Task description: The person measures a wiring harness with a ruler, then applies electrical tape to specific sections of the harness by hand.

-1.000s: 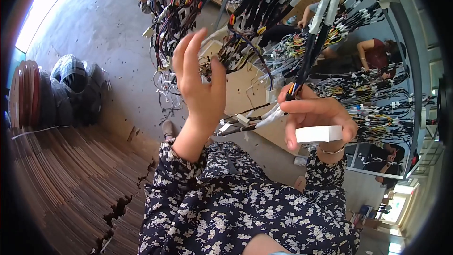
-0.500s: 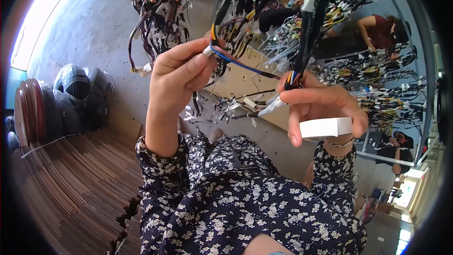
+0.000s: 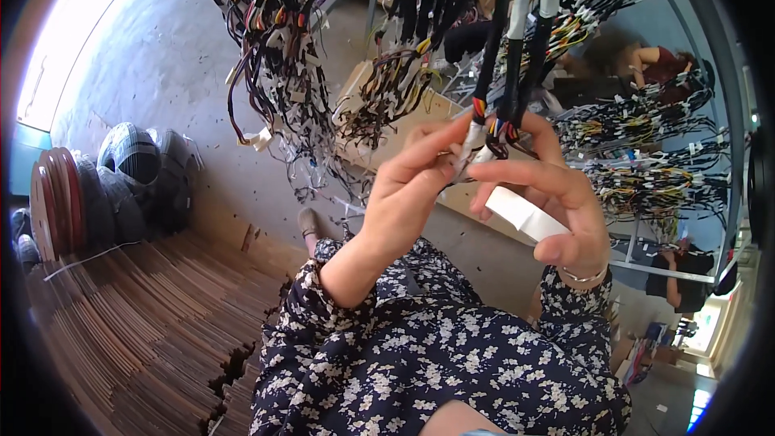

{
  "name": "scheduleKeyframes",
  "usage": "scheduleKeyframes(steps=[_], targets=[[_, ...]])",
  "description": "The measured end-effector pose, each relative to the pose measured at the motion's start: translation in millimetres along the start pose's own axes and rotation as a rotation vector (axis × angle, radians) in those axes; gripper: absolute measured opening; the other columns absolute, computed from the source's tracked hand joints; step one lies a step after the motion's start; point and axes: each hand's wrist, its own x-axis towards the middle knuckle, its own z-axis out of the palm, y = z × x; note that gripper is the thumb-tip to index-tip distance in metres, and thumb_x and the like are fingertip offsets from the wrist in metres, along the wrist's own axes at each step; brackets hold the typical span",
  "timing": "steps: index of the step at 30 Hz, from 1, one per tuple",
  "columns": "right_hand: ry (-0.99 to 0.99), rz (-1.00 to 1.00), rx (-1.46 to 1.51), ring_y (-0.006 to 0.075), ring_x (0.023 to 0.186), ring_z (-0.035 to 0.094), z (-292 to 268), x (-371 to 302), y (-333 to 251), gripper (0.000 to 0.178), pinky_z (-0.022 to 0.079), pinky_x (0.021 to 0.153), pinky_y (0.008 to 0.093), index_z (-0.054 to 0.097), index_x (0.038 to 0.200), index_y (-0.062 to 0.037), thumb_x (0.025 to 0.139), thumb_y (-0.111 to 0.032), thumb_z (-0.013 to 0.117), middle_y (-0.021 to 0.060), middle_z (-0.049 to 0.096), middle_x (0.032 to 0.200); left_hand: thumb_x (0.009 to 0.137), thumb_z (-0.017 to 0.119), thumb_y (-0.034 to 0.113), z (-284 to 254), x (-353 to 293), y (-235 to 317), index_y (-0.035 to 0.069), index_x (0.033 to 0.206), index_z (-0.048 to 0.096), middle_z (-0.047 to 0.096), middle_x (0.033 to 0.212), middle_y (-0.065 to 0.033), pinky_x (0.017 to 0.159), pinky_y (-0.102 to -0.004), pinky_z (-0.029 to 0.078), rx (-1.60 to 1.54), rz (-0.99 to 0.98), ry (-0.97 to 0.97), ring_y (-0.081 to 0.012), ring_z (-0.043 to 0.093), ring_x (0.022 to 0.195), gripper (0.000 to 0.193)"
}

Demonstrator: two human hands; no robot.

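Observation:
In front of me several black-sleeved wire harnesses [image 3: 510, 64] with white upper ends hang down side by side. My left hand [image 3: 408, 194] pinches the lower end of one, where a white wrapped piece [image 3: 472, 141] shows below red and yellow wires. My right hand [image 3: 565, 186] is close beside it, thumb and fingers curled around a roll of white tape [image 3: 526, 214]. The same hand's forefinger and raised fingers also grip the neighbouring harness ends, where blue, orange and white wires [image 3: 502, 131] come out. The fingers partly hide the wire tips.
More harnesses [image 3: 278, 40] hang at the upper left, and dense bunches [image 3: 646, 153] fill a metal rack [image 3: 630, 262] on the right. Stacked brown cardboard [image 3: 145, 323] lies at the lower left, near cable reels [image 3: 56, 202]. Other people [image 3: 678, 278] are beyond the rack.
My left hand has moved right, bringing its harness against those at my right hand. The tape roll has tilted and shifted slightly left with my right hand.

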Motion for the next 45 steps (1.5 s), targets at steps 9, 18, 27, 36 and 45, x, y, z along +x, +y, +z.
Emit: scheduleKeyframes(steps=[9, 18, 27, 36, 45], targets=[[-0.066, 0.226, 0.066, 0.0163, 0.104, 0.059, -7.4, 24.9, -10.2, 0.080, 0.048, 0.094, 0.0281, 0.042, 0.151, 0.0001, 0.086, -0.034, 0.074, 0.0117, 0.032, 0.144, 0.080, 0.064, -0.004, -26.6, 48.5, 37.7, 0.002, 0.116, 0.068, 0.057, 0.121, -0.0164, 0.093, -0.0363, 0.047, 1.212, 0.707, 0.164, -0.0258, 0.057, 0.110, 0.036], [-0.022, 0.178, -0.098, 0.0151, 0.097, 0.065, -17.8, 43.5, 1.1, 0.078, 0.050, 0.089, 0.0288, 0.040, 0.151, 0.0004, 0.089, -0.037, 0.069, 0.0168, 0.042, 0.141, 0.079, 0.078, 0.012, -50.2, 46.3, 98.1, -0.003, 0.112, 0.067, 0.069, 0.085, -0.0094, 0.066, -0.0284, 0.050, 1.310, 0.053, 0.131, -0.0170, 0.061, 0.067, 0.038], [-0.273, 0.165, 0.249, 0.0189, 0.099, 0.064, 21.1, -25.7, -1.2, 0.053, 0.051, 0.089, 0.0324, 0.054, 0.134, -0.0048, 0.087, -0.020, 0.075, 0.0130, 0.027, 0.150, 0.090, 0.060, -0.008, 38.7, -58.8, 69.9, -0.011, 0.138, 0.045, 0.060, 0.115, -0.0202, 0.085, -0.0361, 0.056, 0.835, 0.298, -0.097, -0.0284, 0.066, 0.102, 0.050], [-0.322, 0.352, 0.586, 0.0279, 0.098, 0.066, 9.9, -22.9, 22.4, 0.073, 0.053, 0.084, 0.0361, 0.050, 0.134, 0.0079, 0.084, -0.039, 0.075, 0.0141, 0.049, 0.128, 0.075, 0.068, 0.018, 52.2, -44.2, 89.1, -0.012, 0.130, 0.051, 0.051, 0.102, -0.0154, 0.084, -0.0404, 0.042, 1.634, 0.420, -0.330, -0.0308, 0.051, 0.097, 0.064], [-0.519, 0.318, 0.559, 0.0356, 0.101, 0.066, 6.1, -14.4, -6.8, 0.093, 0.052, 0.086, 0.0395, 0.042, 0.134, 0.0233, 0.083, -0.049, 0.071, 0.0219, 0.036, 0.129, 0.103, 0.058, 0.016, 1.8, -17.2, 66.8, -0.004, 0.128, 0.059, 0.064, 0.091, -0.0011, 0.074, -0.0232, 0.049, 0.292, -0.180, -0.274, -0.0085, 0.059, 0.081, 0.032]])
